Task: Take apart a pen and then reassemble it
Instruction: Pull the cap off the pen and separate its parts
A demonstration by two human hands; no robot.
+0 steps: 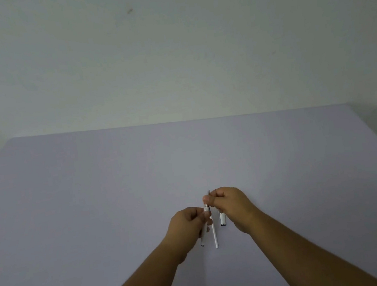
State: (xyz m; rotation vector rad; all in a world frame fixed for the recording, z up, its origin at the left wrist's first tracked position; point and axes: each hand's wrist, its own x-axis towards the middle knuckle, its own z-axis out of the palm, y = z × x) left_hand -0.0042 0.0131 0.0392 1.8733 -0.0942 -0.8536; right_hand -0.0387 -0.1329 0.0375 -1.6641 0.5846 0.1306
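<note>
Near the front-centre of the pale lavender bench, both hands work a white pen held above the surface. Left hand is closed around the pen barrel, whose lower end pokes out below the fist, angled toward the person. Right hand is closed with thumb and fingertips pinching the tip end of the refill, a thin white tube running from the pinch down past the left hand, its free end close to the bench or on it; cannot tell which. Metal point shows just above the right fingers. Barrel and refill sit side by side, close together; whether the refill is partly inside the barrel is hidden by the fingers. Pen cap, white with a dark end, lies on the bench just right of the refill, partly under the right hand. Plain off-white wall behind the bench. Bare forearms enter from the bottom edge.
</note>
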